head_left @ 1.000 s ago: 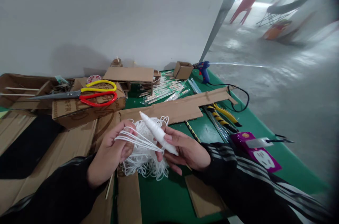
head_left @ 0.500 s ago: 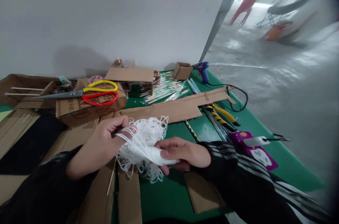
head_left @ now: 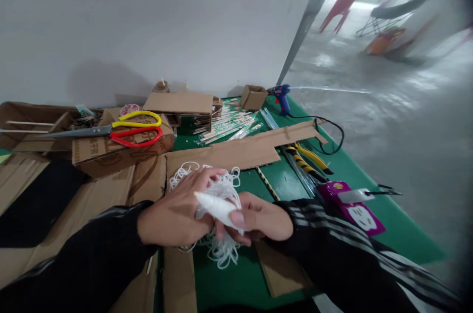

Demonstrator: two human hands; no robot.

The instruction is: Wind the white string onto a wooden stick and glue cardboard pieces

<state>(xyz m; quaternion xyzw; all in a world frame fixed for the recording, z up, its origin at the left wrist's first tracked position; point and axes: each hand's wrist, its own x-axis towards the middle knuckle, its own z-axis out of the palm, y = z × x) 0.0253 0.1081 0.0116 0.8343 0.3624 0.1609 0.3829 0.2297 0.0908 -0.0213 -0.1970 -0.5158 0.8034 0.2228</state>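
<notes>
My right hand (head_left: 260, 217) is closed around a spindle-shaped bundle of wound white string (head_left: 218, 208), its thumb pressed on the near end. The bundle tilts up toward the left, and a small tan tip shows at its far end. My left hand (head_left: 181, 214) lies just left of the bundle and reaches behind it, back of the hand up, fingers curled into the white string. Those fingertips are partly hidden. A loose tangle of white string (head_left: 223, 185) sits behind and beneath both hands, with loops hanging below them.
Scissors (head_left: 136, 128) with yellow and red handles rest on a cardboard box (head_left: 121, 155) at left. Cardboard strips (head_left: 229, 153), bagged sticks (head_left: 232, 123), a blue glue gun (head_left: 283, 98), yellow-black pliers (head_left: 310, 160) and a purple power strip (head_left: 353, 209) lie on the green table (head_left: 406, 234).
My left hand has moved right and turned over, from drawing string loops out at the left to behind the bundle. My right hand still holds the bundle, now tilted more upright.
</notes>
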